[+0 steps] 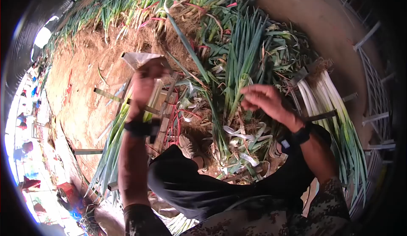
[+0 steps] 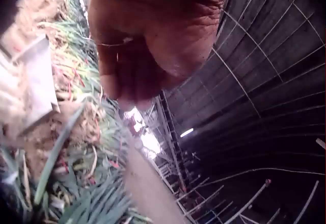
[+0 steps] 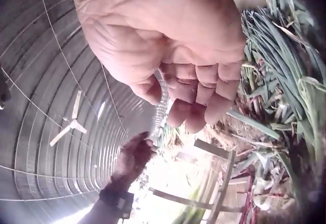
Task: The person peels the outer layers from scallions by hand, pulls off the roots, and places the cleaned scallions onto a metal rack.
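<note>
My left hand is raised over the wooden frame on the left, close to a pale metal plate. In the left wrist view its fingers bend loosely, with no object visible in them and a thin strand by the palm. My right hand hovers beside a bundle of green onions with long green leaves. Its palm faces the right wrist camera, and the loosely bent fingers hold nothing. Trimmed green onions with white stalks lie on a rack at the right; more leaves hang at the left.
Unpeeled green onions with roots are piled along the back. Red ties hang from the wooden frame. Peeled scraps litter the ground between the shoes. Metal bars stand at the far right.
</note>
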### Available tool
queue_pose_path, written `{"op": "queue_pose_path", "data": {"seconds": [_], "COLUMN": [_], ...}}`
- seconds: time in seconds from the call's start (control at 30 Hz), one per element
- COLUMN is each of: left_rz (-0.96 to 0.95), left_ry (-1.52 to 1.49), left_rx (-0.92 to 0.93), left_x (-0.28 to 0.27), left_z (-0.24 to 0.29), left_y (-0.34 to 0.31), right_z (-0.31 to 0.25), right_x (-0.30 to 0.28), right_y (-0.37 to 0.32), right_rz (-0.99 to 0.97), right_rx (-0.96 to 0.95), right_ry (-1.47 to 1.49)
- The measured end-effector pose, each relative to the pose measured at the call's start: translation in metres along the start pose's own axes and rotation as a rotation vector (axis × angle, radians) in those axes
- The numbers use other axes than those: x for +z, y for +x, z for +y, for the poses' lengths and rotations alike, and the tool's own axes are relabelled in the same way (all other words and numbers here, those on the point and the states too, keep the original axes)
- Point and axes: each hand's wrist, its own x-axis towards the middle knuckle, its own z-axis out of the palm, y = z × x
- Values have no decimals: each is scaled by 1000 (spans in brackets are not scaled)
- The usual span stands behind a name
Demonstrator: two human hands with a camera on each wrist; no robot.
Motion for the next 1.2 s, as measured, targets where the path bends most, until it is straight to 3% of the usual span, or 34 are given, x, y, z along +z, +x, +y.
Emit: {"op": "queue_pose_path", "data": {"seconds": [0.03, 0.07, 0.1, 0.13, 0.17, 0.2, 0.23, 0.3, 0.33, 0.37, 0.4, 0.47, 0.57, 0.63, 0.7, 0.77, 0.87, 0.97, 1.07, 1.17, 1.2], "left_rz": [-137, -253, -268, -268, -263, -265, -295, -228, -144, -189, -136, 54, -100, -522, -476, -572, -398, -77, -139, -116, -91], "left_ry": [-290, 40, 180, 143, 172, 22, 95, 488, 576, 605, 773, 518, 717, 809, 658, 591, 58, -211, 15, 244, 195], "left_rx": [-13, -140, -243, -236, -491, -590, -442, -26, -131, -144, -219, -449, -623, -730, -955, -786, -990, -758, -674, -422, -409], "left_x": [27, 47, 79, 107, 132, 151, 174, 199, 212, 214, 224, 226, 238, 232, 245, 265, 252, 253, 252, 256, 260], "left_z": [-25, -49, -63, -94, -118, -162, -176, -274, -287, -313, -306, -372, -338, -357, -322, -258, -259, -189, -106, -54, -35], "left_y": [11, 24, 22, 14, 7, -8, -28, -80, -105, -130, -149, -200, -213, -204, -184, -145, -123, -93, -61, -55, -56], "right_z": [-9, -17, -20, -17, -11, -4, 8, 7, -8, -15, -17, -23, -30, -33, -35, -34, -28, -28, -28, -22, -13], "right_x": [-9, -18, -26, -32, -38, -44, -49, -51, -53, -55, -60, -70, -82, -85, -86, -87, -88, -87, -88, -87, -88], "right_y": [-2, -3, -6, -9, -14, -18, -19, -23, -26, -26, -25, -27, -31, -31, -31, -31, -32, -31, -27, -16, -10], "right_rz": [52, 76, 98, 110, 121, 129, 151, 139, 111, 115, 131, 177, 188, 192, 187, 195, 196, 209, 262, 389, 427], "right_rx": [12, 5, 1, 5, 12, 21, 64, 7, -5, -9, -18, -15, 1, 17, 2, -17, -62, -77, -82, -113, -157], "right_ry": [48, 44, 43, 68, 93, 120, 175, 203, 207, 247, 252, 260, 274, 271, 285, 268, 294, 322, 391, 427, 420]}}
